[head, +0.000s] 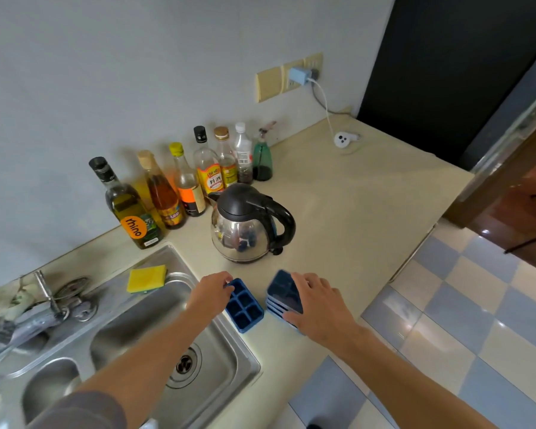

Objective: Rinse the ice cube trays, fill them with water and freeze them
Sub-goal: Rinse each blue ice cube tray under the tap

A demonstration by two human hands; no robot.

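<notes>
ice cube tray [244, 306], a blue one, lies flat on the counter [338, 212] just in front of the kettle [251, 224]. six holes show; its far corner is hidden under fingers. the left hand [211, 292] grips that far corner, fingers curled close together. the tips are hard to see.

a stack of trays [283, 297] sits just beside it, also in front of the kettle and a bit to the right. the stack looks blurry, so i cannot tell how many trays are in it. the right hand [319, 305] holds it, fingers a little spread along the far side, thumb hooked on the near end. the hand hides the stack's right side.

the sink [136, 323] is in front of the kettle, to the left. a yellow sponge [146, 278] rests on its rim. bottles [167, 193] stand behind the kettle.
</notes>
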